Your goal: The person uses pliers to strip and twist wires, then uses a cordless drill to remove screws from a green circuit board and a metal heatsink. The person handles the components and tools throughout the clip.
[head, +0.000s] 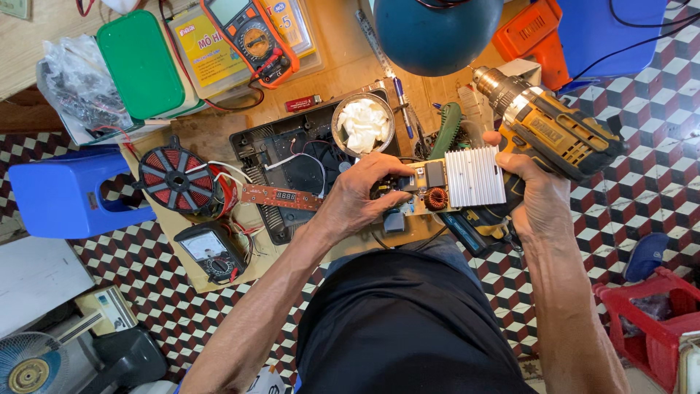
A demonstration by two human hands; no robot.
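A: What is held, and where?

B: A circuit board (pixel 437 188) is pinched by the left hand (pixel 361 195), fingers closed narrowly on its left edge; it is held in the air above the lap. The right hand (pixel 536 191) is wrapped fully around the grip of a yellow drill (pixel 554 130), whose chuck is pointed up and away from the board.

A: How is this step best handled?

B: In judgement, the board should be gripped by its edges only, kept level, and the drill kept clear of the parts.

A: And the materials?

B: Just right of the left fingertips a ribbed aluminium heatsink (pixel 475 176) is seen, bright and finned. Below it a copper-wound ring coil (pixel 436 198) is mounted. Beyond the fingers lie a black plastic casing (pixel 292 157) and a red flat coil (pixel 177 180).
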